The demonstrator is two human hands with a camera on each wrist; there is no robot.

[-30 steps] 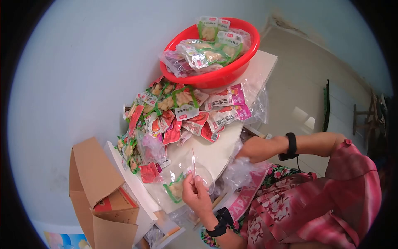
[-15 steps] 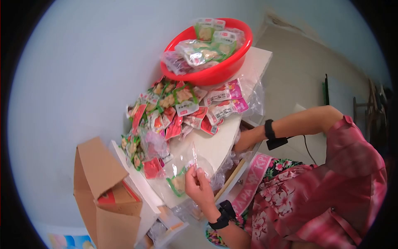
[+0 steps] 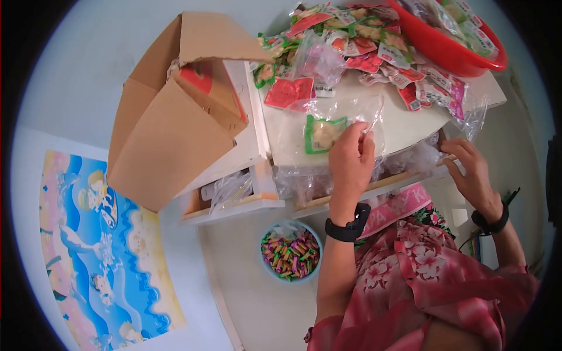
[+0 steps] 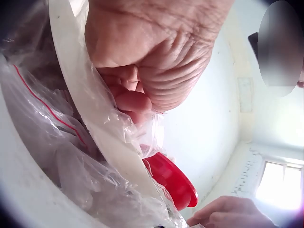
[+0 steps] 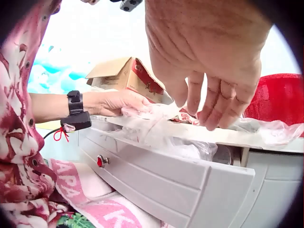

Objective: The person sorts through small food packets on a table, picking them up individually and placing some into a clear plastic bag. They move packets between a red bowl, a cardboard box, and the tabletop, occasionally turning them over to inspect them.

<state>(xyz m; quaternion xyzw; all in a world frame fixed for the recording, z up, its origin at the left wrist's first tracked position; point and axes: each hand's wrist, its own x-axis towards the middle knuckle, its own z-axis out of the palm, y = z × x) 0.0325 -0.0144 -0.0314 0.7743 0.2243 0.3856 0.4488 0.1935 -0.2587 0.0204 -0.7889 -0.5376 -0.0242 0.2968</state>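
left hand (image 3: 352, 164) pinches a clear bag (image 3: 351, 110) over a white tabletop (image 3: 407, 128), green-edged packet (image 3: 325, 136) showing through; right hand (image 3: 473, 178), fingers relaxed, hangs by an open drawer (image 5: 156, 168). bagging seems in hand, likely calling next for a second grip.

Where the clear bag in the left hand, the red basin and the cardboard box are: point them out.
Clear bag (image 3: 339, 108), head view: bare film near its upper edge.
Red basin (image 3: 448, 54), head view: outer wall.
Cardboard box (image 3: 167, 143), head view: broad open flap.
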